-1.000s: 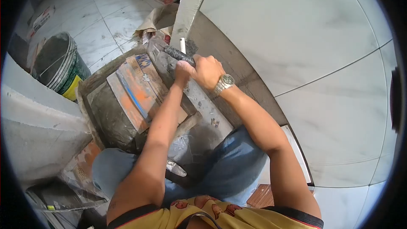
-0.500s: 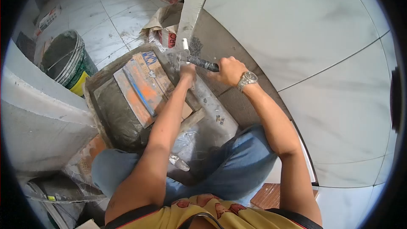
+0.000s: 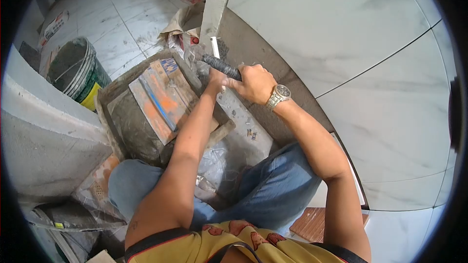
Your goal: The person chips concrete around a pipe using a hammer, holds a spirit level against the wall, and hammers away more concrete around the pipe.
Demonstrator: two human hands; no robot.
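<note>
My right hand, with a metal watch on its wrist, is closed around the black wrapped handle of a tool. The tool's far end is blurred, so its kind is unclear. Just below the handle, my left hand is closed on a narrow white strip. The strip's upper end sticks out past the handle, and its middle is hidden by the hands. Both hands are close together above the right edge of a mortar trough.
Cardboard with a blue strip lies over grey mortar in the trough. A bucket stands at left, a torn paper sack beyond. Large marble-patterned tiles curve along the right, and a brown tile piece lies near my knee.
My right hand has shifted slightly left and down, bringing the handle closer to my left hand. The white strip now leans a little differently and shows more of its length.
</note>
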